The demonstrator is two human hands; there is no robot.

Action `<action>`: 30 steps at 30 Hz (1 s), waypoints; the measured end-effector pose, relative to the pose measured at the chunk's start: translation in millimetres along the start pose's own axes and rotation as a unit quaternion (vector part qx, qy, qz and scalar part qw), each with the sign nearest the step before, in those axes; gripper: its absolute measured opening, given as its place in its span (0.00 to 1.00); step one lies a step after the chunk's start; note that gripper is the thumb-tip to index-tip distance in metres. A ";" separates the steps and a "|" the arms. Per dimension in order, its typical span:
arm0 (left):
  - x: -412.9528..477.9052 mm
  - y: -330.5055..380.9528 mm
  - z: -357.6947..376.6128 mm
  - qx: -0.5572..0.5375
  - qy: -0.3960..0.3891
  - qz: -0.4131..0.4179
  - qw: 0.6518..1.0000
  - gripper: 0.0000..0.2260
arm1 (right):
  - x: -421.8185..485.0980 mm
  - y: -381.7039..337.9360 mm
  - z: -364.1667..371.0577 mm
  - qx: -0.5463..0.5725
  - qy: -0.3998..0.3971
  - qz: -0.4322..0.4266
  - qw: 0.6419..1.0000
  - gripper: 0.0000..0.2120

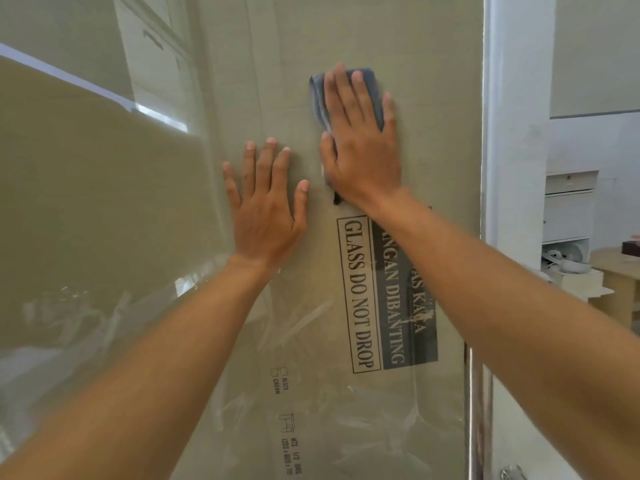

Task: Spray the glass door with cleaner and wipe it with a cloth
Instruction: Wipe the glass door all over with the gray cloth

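Evidently, the grey cloth point(318, 98) is pressed flat against the glass door point(433, 81) under the straight fingers point(337, 95) of the right hand point(360, 157), while the left hand point(266, 209) is laid flat and empty just beside, presumably so the door is steadied.

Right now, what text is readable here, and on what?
"GLASS DO NOT DROP": boxed label on the cardboard box behind the glass door.
"NGAN DIBANTING": dark panel beside it, start hidden by the right arm.
"BLACK", "CREAM": checkboxes lower down.
Below, the dimension print: too blurred.
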State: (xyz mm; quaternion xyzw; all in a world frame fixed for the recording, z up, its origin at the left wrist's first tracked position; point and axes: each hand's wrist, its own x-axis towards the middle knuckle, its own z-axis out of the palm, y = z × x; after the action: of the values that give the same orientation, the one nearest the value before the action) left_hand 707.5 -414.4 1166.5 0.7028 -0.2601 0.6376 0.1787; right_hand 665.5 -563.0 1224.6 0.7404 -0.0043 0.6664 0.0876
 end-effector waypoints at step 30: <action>-8.5 21.9 -2.9 -0.024 -0.052 -0.016 0.998 0.23 | -32.6 18.9 0.6 -0.001 0.005 -0.030 1.000 0.29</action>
State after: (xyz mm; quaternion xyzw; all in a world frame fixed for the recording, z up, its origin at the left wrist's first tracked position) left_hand 691.7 -429.1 1156.7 0.7345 -0.2726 0.5910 0.1923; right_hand 660.1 -585.3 1194.7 0.7369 0.0176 0.6670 0.1088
